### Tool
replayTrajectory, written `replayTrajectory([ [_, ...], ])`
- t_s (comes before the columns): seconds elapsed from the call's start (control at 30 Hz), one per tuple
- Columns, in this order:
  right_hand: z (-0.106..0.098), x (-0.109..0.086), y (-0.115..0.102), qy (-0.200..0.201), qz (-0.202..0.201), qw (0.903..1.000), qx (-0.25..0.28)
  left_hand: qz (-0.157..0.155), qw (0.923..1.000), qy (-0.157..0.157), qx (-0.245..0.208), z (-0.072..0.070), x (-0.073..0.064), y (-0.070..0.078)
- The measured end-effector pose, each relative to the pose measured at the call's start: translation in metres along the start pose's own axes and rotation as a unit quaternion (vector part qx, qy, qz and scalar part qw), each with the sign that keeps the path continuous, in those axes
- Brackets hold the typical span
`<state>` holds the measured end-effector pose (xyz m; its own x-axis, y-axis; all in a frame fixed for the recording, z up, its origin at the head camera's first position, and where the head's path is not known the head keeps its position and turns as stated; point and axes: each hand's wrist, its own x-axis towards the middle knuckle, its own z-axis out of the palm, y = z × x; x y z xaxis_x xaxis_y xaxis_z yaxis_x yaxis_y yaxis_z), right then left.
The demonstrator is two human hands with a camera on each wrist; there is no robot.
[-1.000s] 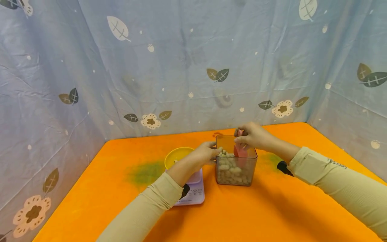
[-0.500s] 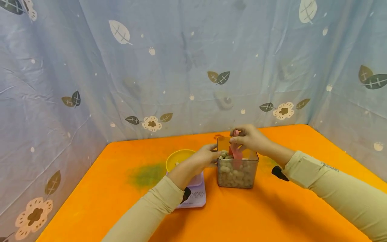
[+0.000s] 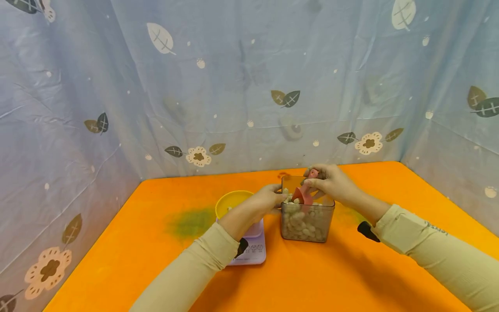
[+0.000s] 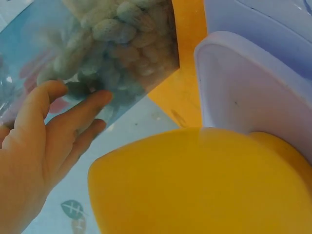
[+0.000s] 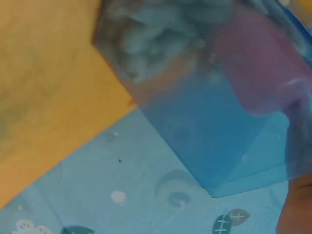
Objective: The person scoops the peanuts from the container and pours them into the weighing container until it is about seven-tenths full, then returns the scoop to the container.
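My right hand grips the handle of a pink scoop whose blade is down among unshelled peanuts. They lie in a smoky see-through square container on the table. The scoop leans, its handle up toward the right. In the right wrist view, the pink scoop shows through the container wall, with only part of the hand visible. My left hand rests against the container's left side. In the left wrist view its fingers are spread and lightly bent against the wall.
Left of the container stands a lilac kitchen scale bearing a yellow bowl with a little something pale in it. My left forearm passes over both. The orange tabletop ends at a patterned blue curtain behind.
The scoop has gone from nearly upright to tilted, its handle moving right and its blade lifting somewhat among the peanuts. My left hand keeps its place at the container.
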<state>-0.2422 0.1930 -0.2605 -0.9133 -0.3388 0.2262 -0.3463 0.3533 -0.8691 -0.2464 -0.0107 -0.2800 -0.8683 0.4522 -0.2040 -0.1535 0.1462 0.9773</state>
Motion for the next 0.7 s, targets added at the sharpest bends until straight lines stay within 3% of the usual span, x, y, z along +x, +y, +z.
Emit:
replayTrajectory([
  [0.2, -0.002, -0.001, -0.001, 0.012, 0.022, 0.9993, 0.029, -0.001, 1.0, -0.002, 0.007, 0.0, -0.001, 0.0],
  [0.37, -0.01, -0.008, -0.002, -0.055, -0.004, 0.9981, -0.029, -0.002, 0.9999, -0.007, 0.016, 0.003, 0.0, -0.001],
  [0.47, -0.013, -0.008, -0.002, -0.073, 0.014, 0.9972, -0.006, -0.001, 0.9998, -0.009, 0.019, 0.004, -0.001, -0.001],
  [0.7, -0.001, -0.001, 0.003, 0.017, 0.056, 0.9934, 0.099, -0.006, 0.9999, -0.009, 0.012, 0.001, -0.002, 0.0],
])
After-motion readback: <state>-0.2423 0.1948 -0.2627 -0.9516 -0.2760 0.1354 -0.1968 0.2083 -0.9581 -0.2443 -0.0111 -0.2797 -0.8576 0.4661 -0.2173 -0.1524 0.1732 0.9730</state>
